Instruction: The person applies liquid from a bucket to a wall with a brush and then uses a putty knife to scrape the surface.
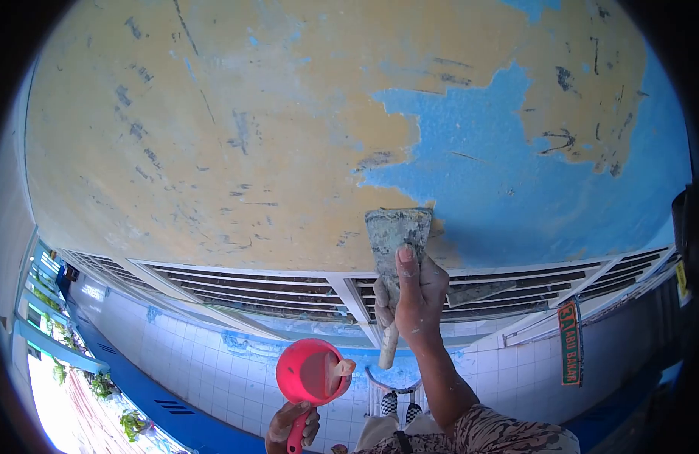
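My right hand is wrapped around the handle of a wide putty knife, its thumb pressed on the blade. The grimy blade points up, its edge right at the wall, where bare tan surface meets blue paint. Lower left, my left hand grips the handle of a red plastic dipper. A small whitish-orange object sits at the dipper's rim.
Below the painted surface runs a white-framed louvred vent, with a flat grey blade-like piece across its slats. A hanging sign is at right. Far below are a tiled floor and checkered shoes; potted plants stand lower left.
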`<state>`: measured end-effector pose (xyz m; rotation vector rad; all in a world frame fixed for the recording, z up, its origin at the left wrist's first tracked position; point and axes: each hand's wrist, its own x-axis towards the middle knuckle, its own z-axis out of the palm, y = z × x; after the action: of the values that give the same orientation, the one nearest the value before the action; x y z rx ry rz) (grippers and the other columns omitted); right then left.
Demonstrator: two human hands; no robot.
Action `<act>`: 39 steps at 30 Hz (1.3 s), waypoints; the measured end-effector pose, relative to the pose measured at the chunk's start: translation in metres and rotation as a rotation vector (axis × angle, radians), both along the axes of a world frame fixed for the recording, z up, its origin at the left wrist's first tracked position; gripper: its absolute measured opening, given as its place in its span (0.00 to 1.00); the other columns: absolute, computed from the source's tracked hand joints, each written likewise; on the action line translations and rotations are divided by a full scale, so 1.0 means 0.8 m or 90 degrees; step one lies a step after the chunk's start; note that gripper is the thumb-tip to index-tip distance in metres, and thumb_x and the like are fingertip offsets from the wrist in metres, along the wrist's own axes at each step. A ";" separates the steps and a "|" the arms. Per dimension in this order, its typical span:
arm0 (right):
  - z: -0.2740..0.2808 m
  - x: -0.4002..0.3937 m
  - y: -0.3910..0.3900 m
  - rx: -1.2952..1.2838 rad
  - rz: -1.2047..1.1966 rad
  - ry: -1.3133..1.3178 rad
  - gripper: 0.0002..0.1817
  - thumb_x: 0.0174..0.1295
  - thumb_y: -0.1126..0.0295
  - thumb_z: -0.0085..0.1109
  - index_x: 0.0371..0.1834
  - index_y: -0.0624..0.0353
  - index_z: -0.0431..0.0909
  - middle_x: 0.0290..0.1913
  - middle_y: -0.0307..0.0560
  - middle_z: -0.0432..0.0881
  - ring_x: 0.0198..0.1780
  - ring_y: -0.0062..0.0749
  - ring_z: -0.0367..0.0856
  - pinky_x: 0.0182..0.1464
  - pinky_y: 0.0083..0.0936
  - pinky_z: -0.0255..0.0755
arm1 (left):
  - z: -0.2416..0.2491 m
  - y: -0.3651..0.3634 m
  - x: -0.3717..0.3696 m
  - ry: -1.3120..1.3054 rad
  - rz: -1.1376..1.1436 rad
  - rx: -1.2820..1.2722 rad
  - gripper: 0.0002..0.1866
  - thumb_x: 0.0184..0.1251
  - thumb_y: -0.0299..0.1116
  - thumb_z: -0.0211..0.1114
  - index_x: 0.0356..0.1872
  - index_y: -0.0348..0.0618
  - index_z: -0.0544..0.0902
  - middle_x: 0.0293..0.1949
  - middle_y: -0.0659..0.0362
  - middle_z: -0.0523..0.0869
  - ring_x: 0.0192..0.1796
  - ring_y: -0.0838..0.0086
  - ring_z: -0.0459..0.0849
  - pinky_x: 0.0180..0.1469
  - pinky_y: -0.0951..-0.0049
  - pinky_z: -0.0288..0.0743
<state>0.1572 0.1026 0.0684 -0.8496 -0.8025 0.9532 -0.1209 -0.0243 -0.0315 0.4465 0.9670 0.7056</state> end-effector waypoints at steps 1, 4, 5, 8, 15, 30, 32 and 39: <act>-0.004 -0.003 0.001 0.021 -0.026 -0.029 0.23 0.79 0.50 0.49 0.38 0.62 0.76 0.17 0.40 0.74 0.12 0.18 0.68 0.12 0.19 0.60 | 0.006 -0.003 0.000 0.013 -0.003 -0.007 0.20 0.75 0.43 0.57 0.27 0.38 0.72 0.13 0.57 0.71 0.10 0.71 0.70 0.12 0.75 0.64; -0.005 -0.001 0.000 0.035 -0.045 -0.050 0.22 0.78 0.51 0.50 0.39 0.62 0.77 0.18 0.40 0.75 0.13 0.16 0.69 0.12 0.19 0.60 | -0.003 -0.004 -0.006 0.027 -0.035 -0.011 0.20 0.75 0.43 0.57 0.27 0.38 0.72 0.13 0.57 0.71 0.10 0.71 0.70 0.12 0.75 0.64; -0.003 0.002 -0.003 0.024 -0.024 -0.029 0.22 0.78 0.52 0.50 0.39 0.62 0.77 0.18 0.40 0.75 0.13 0.17 0.69 0.12 0.18 0.60 | -0.004 -0.009 -0.007 0.027 -0.034 -0.014 0.20 0.75 0.43 0.57 0.27 0.38 0.72 0.13 0.57 0.71 0.10 0.71 0.70 0.12 0.75 0.64; 0.016 0.011 0.009 0.026 -0.016 -0.028 0.21 0.79 0.53 0.51 0.39 0.62 0.77 0.18 0.39 0.76 0.12 0.16 0.68 0.12 0.18 0.60 | -0.010 -0.009 -0.004 0.000 -0.037 -0.029 0.20 0.75 0.43 0.58 0.27 0.38 0.72 0.13 0.57 0.71 0.10 0.72 0.70 0.12 0.76 0.65; 0.029 0.012 -0.001 0.076 -0.043 -0.092 0.19 0.78 0.55 0.52 0.49 0.63 0.77 0.26 0.37 0.78 0.14 0.14 0.70 0.13 0.15 0.64 | -0.009 -0.021 -0.006 -0.036 0.017 -0.023 0.16 0.76 0.41 0.57 0.32 0.37 0.72 0.15 0.58 0.70 0.12 0.73 0.70 0.12 0.76 0.65; 0.044 0.070 0.005 0.073 -0.077 -0.366 0.16 0.80 0.61 0.48 0.45 0.66 0.75 0.23 0.39 0.76 0.17 0.15 0.70 0.19 0.21 0.66 | -0.022 -0.004 0.007 -0.016 -0.072 -0.044 0.19 0.76 0.43 0.57 0.30 0.39 0.73 0.14 0.58 0.71 0.12 0.72 0.70 0.13 0.75 0.64; 0.065 0.063 0.000 0.069 -0.062 -0.385 0.17 0.80 0.61 0.49 0.45 0.67 0.75 0.23 0.40 0.76 0.19 0.18 0.72 0.23 0.23 0.68 | -0.021 0.000 0.008 -0.005 -0.085 -0.038 0.19 0.76 0.44 0.57 0.30 0.39 0.73 0.14 0.58 0.71 0.12 0.72 0.70 0.13 0.75 0.64; 0.057 0.063 -0.011 0.018 -0.008 -0.299 0.17 0.79 0.58 0.49 0.50 0.64 0.76 0.27 0.37 0.78 0.19 0.14 0.74 0.17 0.15 0.67 | -0.029 -0.001 0.006 -0.055 -0.076 -0.031 0.17 0.76 0.41 0.58 0.33 0.37 0.74 0.15 0.58 0.72 0.12 0.73 0.71 0.12 0.74 0.65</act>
<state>0.2073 0.0934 0.1141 -1.0709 -1.2072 0.7359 -0.1163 -0.0254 -0.0550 0.4245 0.8674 0.5870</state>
